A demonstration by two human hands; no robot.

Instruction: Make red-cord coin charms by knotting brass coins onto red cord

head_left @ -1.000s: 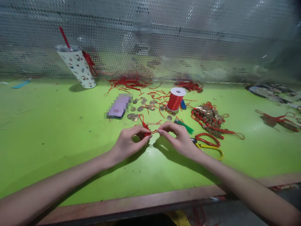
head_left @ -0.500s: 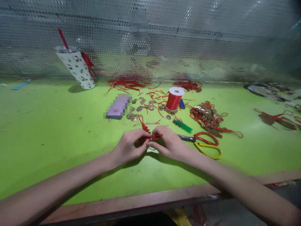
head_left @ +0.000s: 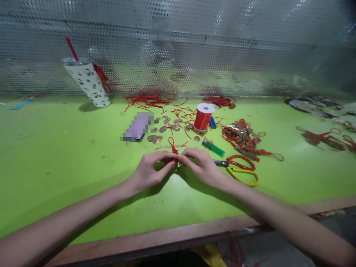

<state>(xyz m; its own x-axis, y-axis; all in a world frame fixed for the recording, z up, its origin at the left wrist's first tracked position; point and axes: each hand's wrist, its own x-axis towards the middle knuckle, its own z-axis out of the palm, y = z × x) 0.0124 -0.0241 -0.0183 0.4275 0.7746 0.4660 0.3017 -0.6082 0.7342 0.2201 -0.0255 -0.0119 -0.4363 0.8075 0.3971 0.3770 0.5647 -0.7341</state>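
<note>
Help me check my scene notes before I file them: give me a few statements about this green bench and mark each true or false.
1. Both hands, left hand and right hand, pinch the red knotted cord. True.
2. The scissors lie left of the left hand. False: they lie right of the right hand.
3. The red thread spool stands upright. True.
4. The patterned cup lies flat on the green table. False: it stands, tilted, near the mesh wall.

Glossy green tabletop (head_left: 69,155), perforated metal screen (head_left: 250,55), shiny red thread spool (head_left: 202,118)
</note>
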